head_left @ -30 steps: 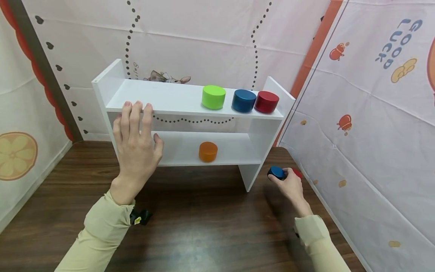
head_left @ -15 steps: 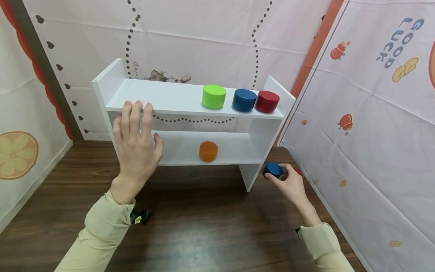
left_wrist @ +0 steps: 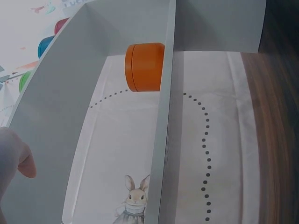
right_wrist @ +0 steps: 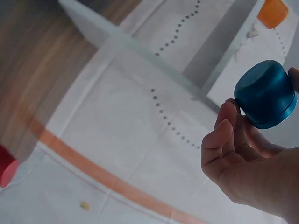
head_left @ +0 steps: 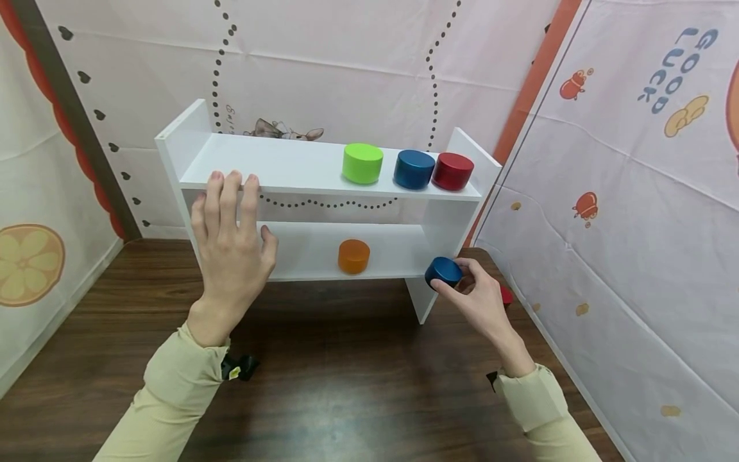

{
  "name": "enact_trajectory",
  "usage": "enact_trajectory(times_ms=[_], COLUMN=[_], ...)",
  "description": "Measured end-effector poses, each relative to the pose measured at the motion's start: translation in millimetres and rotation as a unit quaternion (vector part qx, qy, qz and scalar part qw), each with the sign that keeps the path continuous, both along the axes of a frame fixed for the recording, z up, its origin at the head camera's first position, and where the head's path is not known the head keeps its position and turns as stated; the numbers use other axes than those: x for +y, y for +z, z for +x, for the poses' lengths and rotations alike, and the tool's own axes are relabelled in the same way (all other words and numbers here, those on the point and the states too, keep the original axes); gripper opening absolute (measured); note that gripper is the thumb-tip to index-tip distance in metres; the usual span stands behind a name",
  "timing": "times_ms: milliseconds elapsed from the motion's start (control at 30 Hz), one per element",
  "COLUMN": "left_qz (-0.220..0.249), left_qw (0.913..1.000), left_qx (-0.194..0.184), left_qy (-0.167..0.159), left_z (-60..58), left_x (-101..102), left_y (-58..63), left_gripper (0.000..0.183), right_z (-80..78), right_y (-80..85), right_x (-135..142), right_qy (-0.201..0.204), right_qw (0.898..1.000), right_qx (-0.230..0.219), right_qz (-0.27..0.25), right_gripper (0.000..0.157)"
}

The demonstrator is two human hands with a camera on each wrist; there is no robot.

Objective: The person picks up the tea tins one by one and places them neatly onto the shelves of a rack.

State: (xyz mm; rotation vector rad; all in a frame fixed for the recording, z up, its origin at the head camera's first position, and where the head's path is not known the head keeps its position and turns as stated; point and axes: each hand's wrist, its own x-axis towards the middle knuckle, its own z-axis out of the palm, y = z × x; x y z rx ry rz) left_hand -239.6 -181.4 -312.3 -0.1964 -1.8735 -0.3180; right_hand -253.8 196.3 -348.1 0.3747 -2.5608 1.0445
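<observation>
My right hand [head_left: 482, 301] pinches a round blue metal tin [head_left: 443, 273] between thumb and fingers, raised in front of the shelf's right side panel. In the right wrist view the tin [right_wrist: 265, 93] shows a lid seam near one end. My left hand [head_left: 228, 256] has its fingers extended, fingertips at the front edge of the top board of a white two-tier shelf [head_left: 277, 160]. Toward the right of that board stand a lime green tin [head_left: 362, 163], a second blue tin [head_left: 414, 170] and a red tin [head_left: 453, 172]. An orange tin [head_left: 353, 256] sits on the lower board.
Another red tin [head_left: 506, 296] stands on the brown wooden table [head_left: 323, 378], partly hidden behind my right hand. White printed cloth [head_left: 577, 256] hangs close along the table's right side, with more behind the shelf and on the left.
My right hand has lifted the blue tin from beside the red one on the table and carried it up and left to the shelf's side. The left hand stays put.
</observation>
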Motion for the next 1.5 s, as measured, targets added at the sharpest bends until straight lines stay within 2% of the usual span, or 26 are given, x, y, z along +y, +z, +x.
enact_trajectory(times_ms=[300, 633, 933, 1300, 1400, 1500], left_qz=[-0.003, 0.0, 0.001, 0.002, 0.003, 0.003], left_qw=[1.0, 1.0, 1.0, 1.0, 1.0, 1.0], left_qx=[-0.001, 0.005, 0.003, 0.006, 0.007, 0.006], left_qy=[0.004, 0.002, 0.002, 0.006, 0.006, 0.006], left_z=[-0.2, 0.3, 0.1, -1.6, -1.7, -1.4], left_x=[-0.3, -0.6, -0.8, 0.3, 0.2, -0.1], left_y=[-0.6, 0.2, 0.4, 0.5, 0.6, 0.6], left_gripper=[0.073, 0.072, 0.069, 0.068, 0.067, 0.066], right_z=[-11.5, -26.7, -37.7, -40.8, -36.3, -30.0], right_y=[9.2, 8.6, 4.6, 0.7, 0.1, -2.1], right_x=[-30.5, -58.5, -73.4, -82.8, -79.8, -68.9], right_qy=[0.028, 0.037, 0.033, 0.037, 0.034, 0.023], right_qw=[0.999, 0.999, 0.999, 0.997, 0.997, 0.997], right_qx=[0.006, -0.006, -0.013, -0.015, 0.001, 0.069], right_qz=[-0.018, -0.006, 0.017, 0.06, 0.067, 0.021], right_gripper=[0.049, 0.058, 0.061, 0.064, 0.068, 0.059])
